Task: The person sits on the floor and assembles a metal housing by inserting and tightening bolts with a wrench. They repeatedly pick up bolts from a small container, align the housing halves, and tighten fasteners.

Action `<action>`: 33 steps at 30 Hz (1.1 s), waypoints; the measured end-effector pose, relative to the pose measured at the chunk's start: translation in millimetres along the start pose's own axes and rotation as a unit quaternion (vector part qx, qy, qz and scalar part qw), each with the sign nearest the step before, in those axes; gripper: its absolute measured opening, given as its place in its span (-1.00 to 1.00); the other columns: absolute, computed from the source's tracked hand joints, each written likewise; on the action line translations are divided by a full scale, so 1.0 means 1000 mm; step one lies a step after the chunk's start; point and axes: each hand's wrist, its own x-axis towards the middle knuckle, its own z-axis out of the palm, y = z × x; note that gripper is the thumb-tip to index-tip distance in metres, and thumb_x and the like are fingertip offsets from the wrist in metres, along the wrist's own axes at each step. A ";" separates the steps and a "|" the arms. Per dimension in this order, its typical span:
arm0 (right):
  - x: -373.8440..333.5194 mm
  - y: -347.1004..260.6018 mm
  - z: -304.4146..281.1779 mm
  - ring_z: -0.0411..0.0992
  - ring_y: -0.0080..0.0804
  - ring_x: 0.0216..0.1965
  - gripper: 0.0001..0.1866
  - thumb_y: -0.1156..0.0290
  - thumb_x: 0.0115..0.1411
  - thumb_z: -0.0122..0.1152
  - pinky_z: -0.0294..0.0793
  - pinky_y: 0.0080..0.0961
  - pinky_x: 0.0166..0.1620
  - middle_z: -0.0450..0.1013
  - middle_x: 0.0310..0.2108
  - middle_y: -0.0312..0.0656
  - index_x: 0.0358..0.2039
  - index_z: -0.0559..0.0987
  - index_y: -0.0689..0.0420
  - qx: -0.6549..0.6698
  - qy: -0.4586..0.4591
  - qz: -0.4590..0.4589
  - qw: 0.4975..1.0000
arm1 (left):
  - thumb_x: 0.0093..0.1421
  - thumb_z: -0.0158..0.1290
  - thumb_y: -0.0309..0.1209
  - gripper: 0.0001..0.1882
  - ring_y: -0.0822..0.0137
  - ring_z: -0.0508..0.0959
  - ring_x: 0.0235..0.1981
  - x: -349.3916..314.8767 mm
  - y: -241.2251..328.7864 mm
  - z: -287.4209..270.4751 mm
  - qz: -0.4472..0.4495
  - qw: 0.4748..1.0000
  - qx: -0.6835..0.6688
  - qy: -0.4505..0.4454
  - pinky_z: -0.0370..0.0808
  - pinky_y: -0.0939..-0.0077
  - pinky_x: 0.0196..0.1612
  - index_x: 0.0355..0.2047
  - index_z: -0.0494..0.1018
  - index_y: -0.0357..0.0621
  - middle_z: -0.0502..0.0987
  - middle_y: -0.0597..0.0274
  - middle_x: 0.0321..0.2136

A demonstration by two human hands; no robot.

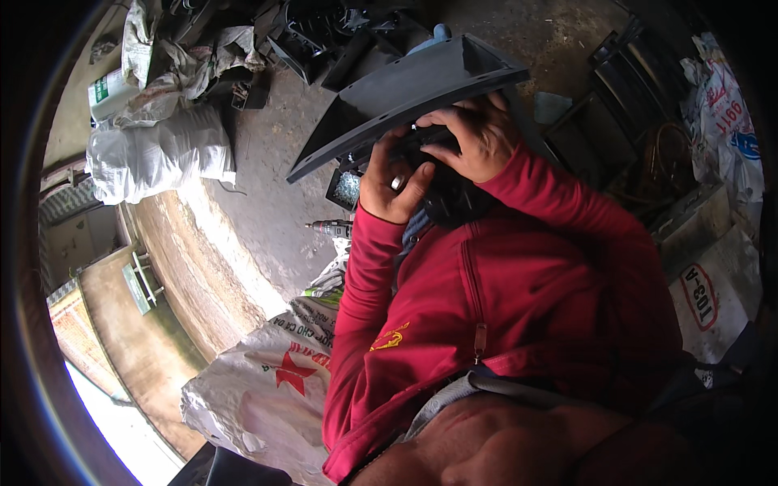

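Your left grip (pixel 387 185) and your right grip (pixel 484 146) are up in front of your chest, both at the near side of a big dark grey, tray-shaped part with raised sides (pixel 405 91). The part is tilted, with its long edge running just past your fingers. Its left end sticks out past your left grip, and its right end reaches above your right grip.

Your left grip is partly curled, with the thumb apart from the fingers. Your right grip is bent, with a small gap between thumb and pointing finger. Some fingertips are hidden by the part, so I can't tell how tightly either one holds on.

Below the part's left end is a small black box of shiny little bits (pixel 347 188). Near it is a grey and black hand-held power tool (pixel 328 228). The grey floor (pixel 271 146) is under them.
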 end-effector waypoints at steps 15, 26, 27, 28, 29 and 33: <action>-0.001 0.010 0.003 0.44 -0.41 -0.07 -0.45 0.32 -0.12 0.51 0.22 -0.26 0.14 0.53 -0.12 -0.53 -0.07 0.51 -0.07 -0.035 0.033 -0.045 0.998 | 0.11 0.24 -0.33 -0.29 0.59 0.43 -0.55 0.007 -0.007 -0.007 0.028 0.999 -0.015 -0.037 0.33 0.72 -0.39 0.21 0.22 -0.32 0.46 0.35 -0.63; -0.001 0.007 0.003 0.46 -0.39 -0.06 -0.46 0.33 -0.11 0.49 0.23 -0.27 0.14 0.55 -0.15 -0.50 -0.06 0.51 -0.06 -0.020 0.019 -0.032 0.999 | 0.15 0.19 -0.40 -0.49 0.45 0.60 -0.35 0.009 0.024 0.000 -0.017 0.998 0.059 0.026 0.49 0.57 -0.22 0.10 0.37 -0.26 0.61 0.13 -0.33; -0.001 0.008 0.004 0.46 -0.39 -0.06 -0.46 0.33 -0.11 0.49 0.24 -0.27 0.13 0.56 -0.15 -0.49 -0.06 0.52 -0.06 -0.017 0.035 -0.038 0.999 | 0.14 0.19 -0.40 -0.48 0.44 0.59 -0.33 0.010 0.026 -0.001 -0.021 0.999 0.024 0.018 0.49 0.57 -0.21 0.10 0.37 -0.27 0.60 0.12 -0.30; -0.001 0.008 0.004 0.46 -0.38 -0.06 -0.47 0.33 -0.11 0.49 0.24 -0.27 0.13 0.56 -0.15 -0.49 -0.07 0.52 -0.06 -0.022 0.025 -0.038 0.999 | 0.13 0.19 -0.40 -0.47 0.44 0.58 -0.31 0.011 0.027 -0.002 -0.023 1.000 -0.011 0.010 0.48 0.57 -0.20 0.11 0.37 -0.27 0.60 0.12 -0.26; -0.001 0.007 0.003 0.46 -0.38 -0.06 -0.47 0.34 -0.11 0.49 0.24 -0.27 0.13 0.56 -0.14 -0.48 -0.07 0.52 -0.06 -0.027 0.015 -0.039 0.999 | 0.13 0.19 -0.40 -0.47 0.44 0.57 -0.29 0.010 0.025 -0.004 -0.044 0.998 -0.047 0.007 0.48 0.57 -0.18 0.11 0.36 -0.27 0.58 0.13 -0.23; 0.002 0.003 0.000 0.47 -0.37 -0.07 -0.47 0.34 -0.11 0.49 0.26 -0.26 0.12 0.56 -0.14 -0.47 -0.07 0.52 -0.06 -0.036 -0.010 -0.034 0.999 | 0.15 0.17 -0.37 -0.45 0.46 0.52 -0.23 0.002 0.007 -0.005 -0.071 0.984 -0.166 -0.002 0.44 0.58 -0.13 0.14 0.34 -0.28 0.53 0.21 -0.16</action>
